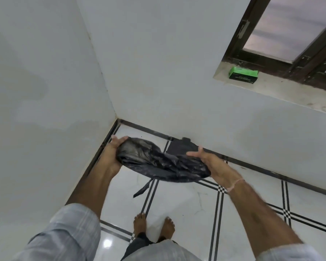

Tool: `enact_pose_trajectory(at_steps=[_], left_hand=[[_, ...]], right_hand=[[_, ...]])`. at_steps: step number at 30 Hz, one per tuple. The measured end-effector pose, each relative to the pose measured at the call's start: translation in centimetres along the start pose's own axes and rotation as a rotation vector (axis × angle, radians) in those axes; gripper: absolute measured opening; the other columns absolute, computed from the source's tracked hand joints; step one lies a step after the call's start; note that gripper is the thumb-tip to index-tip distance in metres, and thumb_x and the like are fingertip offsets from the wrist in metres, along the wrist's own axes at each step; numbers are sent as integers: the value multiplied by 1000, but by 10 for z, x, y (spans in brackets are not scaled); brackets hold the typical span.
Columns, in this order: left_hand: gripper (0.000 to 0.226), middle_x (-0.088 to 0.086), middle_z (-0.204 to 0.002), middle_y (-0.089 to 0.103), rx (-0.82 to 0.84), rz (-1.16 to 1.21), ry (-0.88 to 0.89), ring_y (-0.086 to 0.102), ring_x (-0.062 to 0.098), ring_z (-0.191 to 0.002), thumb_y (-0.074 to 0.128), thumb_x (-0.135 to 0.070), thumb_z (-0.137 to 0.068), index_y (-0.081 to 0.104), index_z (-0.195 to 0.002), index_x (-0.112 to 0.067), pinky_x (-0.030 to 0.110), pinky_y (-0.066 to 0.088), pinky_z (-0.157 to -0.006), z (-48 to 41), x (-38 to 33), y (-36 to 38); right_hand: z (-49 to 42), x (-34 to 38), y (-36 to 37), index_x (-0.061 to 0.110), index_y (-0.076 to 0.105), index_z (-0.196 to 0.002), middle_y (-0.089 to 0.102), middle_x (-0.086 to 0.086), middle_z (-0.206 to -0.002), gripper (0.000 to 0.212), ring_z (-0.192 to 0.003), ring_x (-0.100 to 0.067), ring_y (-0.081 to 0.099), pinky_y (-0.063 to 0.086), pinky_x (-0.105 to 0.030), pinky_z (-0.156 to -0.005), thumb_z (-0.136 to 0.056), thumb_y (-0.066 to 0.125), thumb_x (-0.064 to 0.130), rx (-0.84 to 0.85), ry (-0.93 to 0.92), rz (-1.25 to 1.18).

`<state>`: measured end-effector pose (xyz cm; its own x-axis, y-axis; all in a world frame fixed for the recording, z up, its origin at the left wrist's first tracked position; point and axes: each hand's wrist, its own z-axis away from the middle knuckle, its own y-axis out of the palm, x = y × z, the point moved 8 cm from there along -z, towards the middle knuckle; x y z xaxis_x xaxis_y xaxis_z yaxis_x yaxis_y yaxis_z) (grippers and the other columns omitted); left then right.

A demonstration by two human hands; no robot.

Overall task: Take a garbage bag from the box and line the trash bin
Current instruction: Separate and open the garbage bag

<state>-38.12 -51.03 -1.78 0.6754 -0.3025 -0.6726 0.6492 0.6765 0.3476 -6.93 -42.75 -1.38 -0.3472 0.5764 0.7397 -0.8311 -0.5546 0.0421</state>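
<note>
A crumpled black garbage bag is stretched between my hands, low over the floor in the room's corner. My left hand grips its left end. My right hand holds its right end with the fingers spread over the plastic. The bag lies across the round top of the dark trash bin, of which only a grey part behind the bag and a curved lower rim show. A strip of the bag dangles below. The green garbage bag box lies on the window sill, up to the right.
White walls meet in a corner just behind the bin. The stone window sill juts out at upper right under a dark window frame. My bare feet stand on the glossy white tiled floor, just short of the bin.
</note>
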Motion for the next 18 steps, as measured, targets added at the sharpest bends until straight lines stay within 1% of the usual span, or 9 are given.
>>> enact_pose_trajectory(at_steps=[1, 3, 6, 8, 9, 11, 13, 15, 18], left_hand=[[50, 6, -99, 74, 28, -95, -2, 74, 18, -80, 35, -46, -110, 66, -113, -7, 31, 58, -64, 1, -1, 17], [64, 6, -100, 75, 96, -220, 34, 72, 12, -79, 22, -56, -108, 66, -110, -10, 25, 56, -62, 1, -19, 59], [74, 6, -116, 71, 215, -216, 159, 67, 13, -94, 13, -63, -105, 61, -128, -11, 27, 53, -74, 3, -77, 127], [77, 4, -113, 72, 244, -173, 232, 67, 20, -103, 12, -67, -102, 59, -129, -13, 34, 53, -79, 4, -112, 144], [77, 5, -112, 72, 239, -136, 251, 67, 24, -106, 13, -69, -101, 60, -126, -13, 37, 53, -82, 2, -123, 142], [78, 12, -116, 71, 205, -51, 256, 66, 30, -110, 16, -70, -101, 61, -123, -10, 44, 53, -94, -8, -129, 119], [83, 18, -128, 68, 173, 9, 212, 64, 35, -118, 22, -72, -100, 60, -131, -6, 51, 47, -107, -18, -119, 91], [82, 19, -137, 65, 144, 41, 156, 61, 37, -126, 30, -71, -99, 58, -139, -6, 54, 43, -112, -27, -99, 66], [73, 17, -140, 64, 103, 117, 116, 59, 38, -130, 40, -67, -98, 67, -130, -8, 56, 42, -112, -34, -77, 39]], right_hand=[[-8, 12, 2, 14, 64, -139, 79, 8, -116, 65, -105, -9, 74, 57, -27, -86, -107, 34, 61, -23, -11, -42], [-28, 57, 2, 15, 61, -143, 72, -7, -132, 67, -114, -17, 72, 62, -29, -86, -105, 36, 63, -48, -103, -127], [-37, 150, -7, 16, 69, -136, 70, -12, -137, 40, -130, -26, 65, 55, -35, -106, -106, 57, 40, -69, -370, -28], [-30, 178, -9, 17, 74, -128, 72, -4, -135, 28, -128, -18, 64, 50, -28, -109, -102, 66, 23, -27, -463, 154], [-28, 178, -14, 15, 74, -127, 72, -4, -135, 27, -122, -13, 66, 51, -21, -104, -101, 67, 15, -27, -463, 229], [-29, 158, -33, 7, 75, -123, 75, -11, -126, 25, -111, -14, 68, 55, -14, -92, -100, 66, 5, -107, -462, 276], [-30, 138, -49, 8, 79, -114, 78, -12, -111, 21, -105, -20, 70, 58, -17, -83, -99, 66, 1, -209, -488, 179], [-30, 121, -58, 11, 81, -107, 77, -12, -105, 21, -99, -26, 72, 60, -24, -77, -99, 65, -1, -266, -488, -6], [-31, 97, -64, 10, 79, -109, 74, -16, -107, 20, -96, -27, 71, 63, -27, -75, -99, 65, -1, -307, -447, -113]])
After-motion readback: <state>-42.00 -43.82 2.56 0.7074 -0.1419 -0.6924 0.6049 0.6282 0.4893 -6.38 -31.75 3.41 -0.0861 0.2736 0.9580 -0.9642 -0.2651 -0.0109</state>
